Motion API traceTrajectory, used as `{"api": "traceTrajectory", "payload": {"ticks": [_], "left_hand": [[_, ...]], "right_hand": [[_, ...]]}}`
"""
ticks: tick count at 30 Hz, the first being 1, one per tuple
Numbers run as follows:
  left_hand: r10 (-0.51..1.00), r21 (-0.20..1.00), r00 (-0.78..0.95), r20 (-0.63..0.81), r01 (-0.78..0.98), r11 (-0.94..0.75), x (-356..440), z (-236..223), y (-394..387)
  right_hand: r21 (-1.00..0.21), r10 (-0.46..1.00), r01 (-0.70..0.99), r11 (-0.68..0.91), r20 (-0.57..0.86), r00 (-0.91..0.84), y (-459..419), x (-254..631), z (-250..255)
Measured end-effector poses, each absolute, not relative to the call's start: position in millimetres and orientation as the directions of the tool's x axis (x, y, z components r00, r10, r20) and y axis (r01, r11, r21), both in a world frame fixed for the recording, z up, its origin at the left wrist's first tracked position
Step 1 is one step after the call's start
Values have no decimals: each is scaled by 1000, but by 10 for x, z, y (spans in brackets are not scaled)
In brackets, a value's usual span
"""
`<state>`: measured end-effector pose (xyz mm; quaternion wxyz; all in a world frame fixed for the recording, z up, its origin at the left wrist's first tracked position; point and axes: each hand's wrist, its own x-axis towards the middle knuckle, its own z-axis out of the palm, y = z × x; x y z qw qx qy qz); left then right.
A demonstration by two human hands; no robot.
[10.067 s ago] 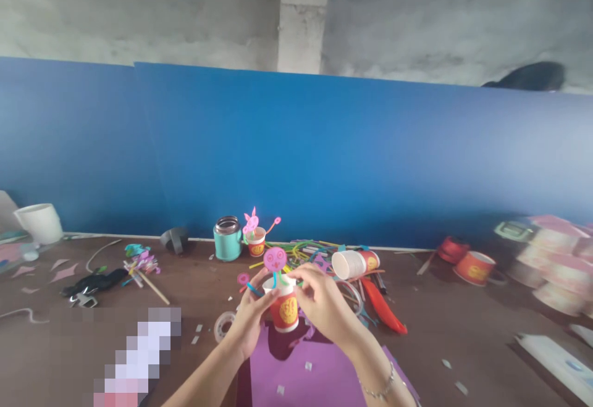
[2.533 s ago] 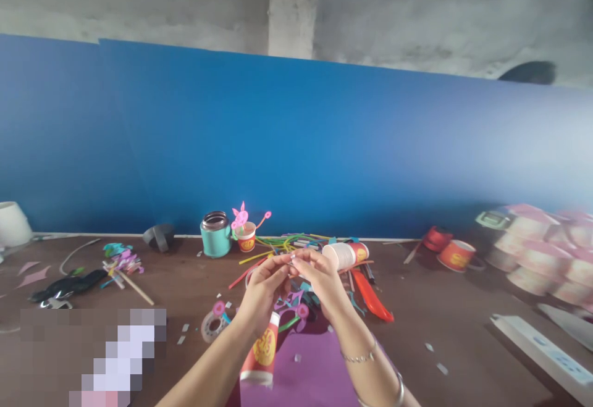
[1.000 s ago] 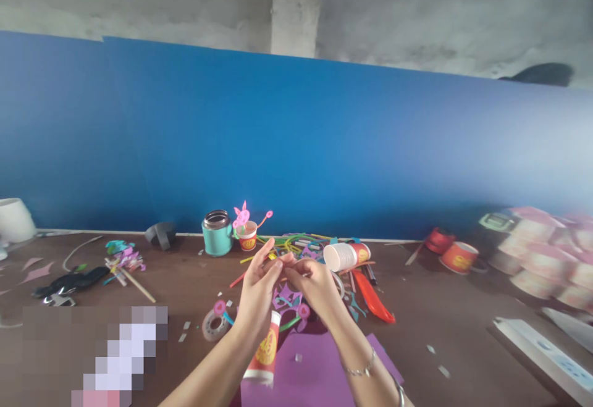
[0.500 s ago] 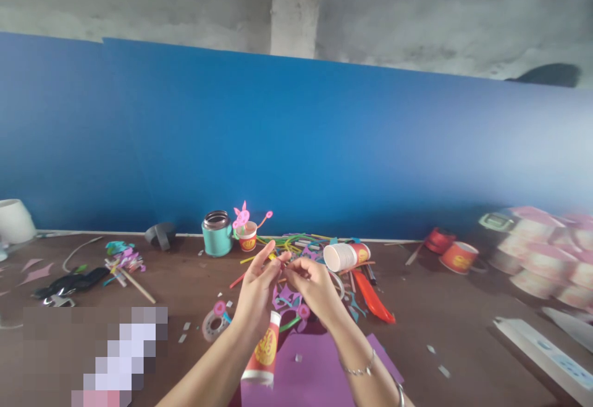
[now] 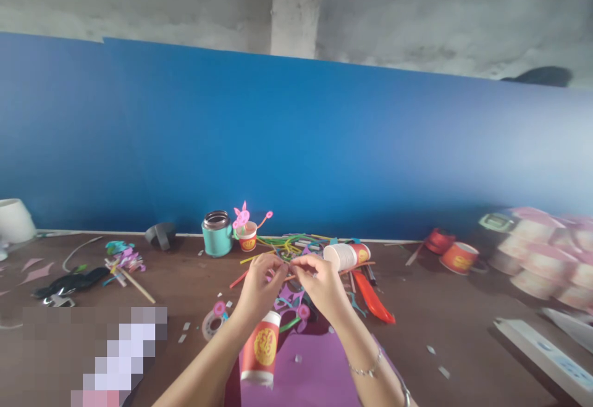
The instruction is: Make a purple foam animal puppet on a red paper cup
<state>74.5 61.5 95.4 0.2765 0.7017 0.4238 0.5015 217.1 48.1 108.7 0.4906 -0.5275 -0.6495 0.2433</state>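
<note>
My left hand (image 5: 265,280) and my right hand (image 5: 317,280) meet fingertip to fingertip over the middle of the table. Both are pinched closed; whatever is between the fingers is too small to make out. Below my left hand a red paper cup (image 5: 262,351) with a yellow print lies on its side, partly on a purple sheet (image 5: 310,370). Behind and beneath my hands spreads a pile of coloured strips (image 5: 290,247) and purple cut-out scraps (image 5: 285,296). A roll of tape (image 5: 213,325) with a pink round piece by it lies left of my left forearm.
At the back stand a teal canister (image 5: 217,234) and a paper cup (image 5: 248,237) bearing a pink rabbit figure. Stacked cups (image 5: 340,257) lie right of my hands near red scissors-like plastic (image 5: 373,299). Far right are a power strip (image 5: 546,351) and pink-white cups (image 5: 546,259).
The fingers of my left hand, partly stretched out before, have curled into a pinch. My right hand has shifted slightly, its fingertips now meeting the left ones. The red cup shows more fully.
</note>
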Motion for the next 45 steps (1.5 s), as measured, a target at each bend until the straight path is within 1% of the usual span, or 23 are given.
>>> {"api": "traceTrajectory", "payload": {"ticks": [4,7,9,12,18,22,27,33,38,45], "left_hand": [[853,758,86,515,417,-501,742,972,601],[860,758,88,503,433,-487,744,978,592],[875,779,117,471,411,-474,748,984,581],[885,794,151,440,394,-462,754,994,560],[867,748,174,466,446,-492,749,1015,532],[853,711,193,485,481,-513,755,1034,516],[832,679,216,512,492,-545,749,1030,510],[800,617,254,544,525,-586,718,1025,499],[787,616,287,546,499,-610,726,1031,498],[795,619,291,532,507,-600,725,1046,495]], "right_hand": [[-733,839,544,408,536,94,434,2161,1118],[-625,793,651,431,607,57,391,2151,1133],[-565,783,701,436,621,13,375,2142,1127],[-516,776,738,436,631,-18,366,2126,1111],[-430,770,799,420,635,-63,352,2115,1126],[-406,768,824,395,638,-53,352,2116,1135],[-398,772,824,403,632,-72,353,2121,1126],[-326,775,840,434,611,-163,341,2151,1152],[-284,772,851,441,603,-199,359,2158,1157],[-298,778,840,453,593,-210,347,2172,1178]]}}
